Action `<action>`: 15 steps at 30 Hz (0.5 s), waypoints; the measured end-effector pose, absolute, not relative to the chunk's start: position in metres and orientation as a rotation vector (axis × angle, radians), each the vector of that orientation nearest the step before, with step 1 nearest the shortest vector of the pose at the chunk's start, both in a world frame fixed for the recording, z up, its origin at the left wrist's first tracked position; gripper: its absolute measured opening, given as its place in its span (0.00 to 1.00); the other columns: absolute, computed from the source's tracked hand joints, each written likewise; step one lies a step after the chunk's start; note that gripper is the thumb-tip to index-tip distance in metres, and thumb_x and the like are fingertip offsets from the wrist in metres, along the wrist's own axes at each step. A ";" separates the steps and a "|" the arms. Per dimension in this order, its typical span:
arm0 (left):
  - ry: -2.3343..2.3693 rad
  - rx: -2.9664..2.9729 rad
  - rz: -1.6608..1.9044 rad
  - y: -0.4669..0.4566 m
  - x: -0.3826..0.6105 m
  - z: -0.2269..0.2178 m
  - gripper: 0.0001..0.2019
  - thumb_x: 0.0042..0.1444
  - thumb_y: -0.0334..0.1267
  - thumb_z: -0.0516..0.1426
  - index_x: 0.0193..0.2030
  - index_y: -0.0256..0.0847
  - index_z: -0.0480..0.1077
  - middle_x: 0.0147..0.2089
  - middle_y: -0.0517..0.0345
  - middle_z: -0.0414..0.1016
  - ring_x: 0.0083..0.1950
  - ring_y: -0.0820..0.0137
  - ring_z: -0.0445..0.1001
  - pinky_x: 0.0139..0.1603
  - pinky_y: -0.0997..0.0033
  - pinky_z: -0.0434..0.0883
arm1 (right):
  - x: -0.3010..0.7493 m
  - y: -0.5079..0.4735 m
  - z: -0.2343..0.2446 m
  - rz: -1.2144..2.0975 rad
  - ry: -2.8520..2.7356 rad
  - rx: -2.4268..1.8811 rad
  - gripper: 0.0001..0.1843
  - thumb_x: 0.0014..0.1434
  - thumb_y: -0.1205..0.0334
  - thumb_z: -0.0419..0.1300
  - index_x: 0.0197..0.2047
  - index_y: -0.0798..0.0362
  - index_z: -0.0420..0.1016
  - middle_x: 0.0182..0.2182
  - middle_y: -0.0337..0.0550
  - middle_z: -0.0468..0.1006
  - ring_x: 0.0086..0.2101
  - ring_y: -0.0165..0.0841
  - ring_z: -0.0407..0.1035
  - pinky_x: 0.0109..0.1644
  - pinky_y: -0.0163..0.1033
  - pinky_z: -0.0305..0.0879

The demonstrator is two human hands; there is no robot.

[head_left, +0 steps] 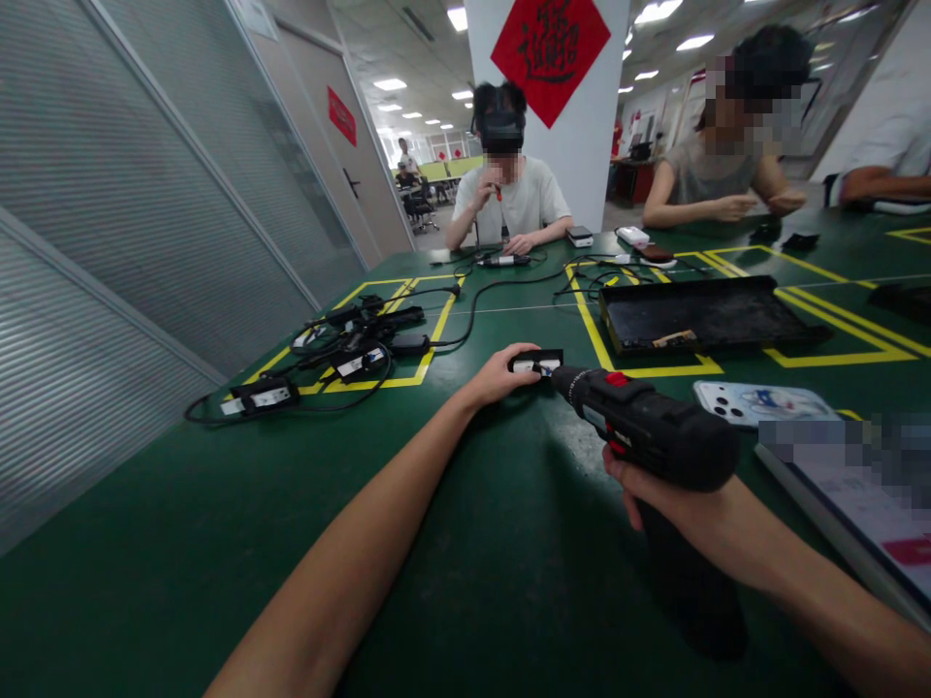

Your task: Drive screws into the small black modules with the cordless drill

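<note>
My right hand [655,494] is wrapped round the grip of a black and red cordless drill [640,422], which points forward and left. The drill's front end reaches a small black power adapter [554,358] with a white label, lying on the green table. Whether the bit touches the adapter I cannot tell. My left hand [503,376] grips the adapter at its left end, thumb on the near side and fingers over the far side. The adapter's underside is hidden.
Black adapters and tangled cables [356,339] lie at the left inside yellow tape. A black tray [698,315] sits at the right, near a phone [763,403] and a book-like slab [850,514]. Co-workers sit across the green table [465,504].
</note>
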State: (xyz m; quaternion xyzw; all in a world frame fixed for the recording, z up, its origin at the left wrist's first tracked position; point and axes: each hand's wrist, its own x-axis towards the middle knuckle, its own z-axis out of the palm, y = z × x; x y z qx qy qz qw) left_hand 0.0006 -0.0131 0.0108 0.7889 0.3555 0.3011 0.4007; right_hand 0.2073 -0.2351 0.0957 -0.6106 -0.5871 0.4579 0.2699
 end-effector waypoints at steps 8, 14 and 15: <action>0.900 1.988 0.736 -0.016 0.000 0.014 0.28 0.48 0.41 0.60 0.57 0.37 0.62 0.51 0.51 0.71 0.46 0.66 0.71 0.49 0.65 0.67 | 0.209 -0.234 0.097 1.234 -1.603 -1.634 0.12 0.59 0.52 0.53 0.32 0.50 0.70 0.21 0.38 0.72 0.26 0.34 0.67 0.33 0.40 0.61; 0.902 1.995 0.741 -0.016 0.001 0.015 0.28 0.48 0.41 0.60 0.57 0.37 0.62 0.50 0.50 0.71 0.45 0.66 0.71 0.49 0.66 0.68 | 0.211 -0.234 0.095 1.267 -1.595 -1.591 0.13 0.60 0.51 0.53 0.36 0.51 0.71 0.21 0.37 0.73 0.28 0.34 0.67 0.36 0.42 0.60; 0.900 1.995 0.743 -0.015 0.000 0.015 0.28 0.48 0.41 0.60 0.57 0.37 0.62 0.50 0.51 0.71 0.45 0.67 0.71 0.48 0.66 0.68 | 0.211 -0.234 0.095 1.265 -1.593 -1.587 0.13 0.60 0.51 0.52 0.36 0.51 0.71 0.21 0.37 0.72 0.28 0.34 0.67 0.36 0.42 0.60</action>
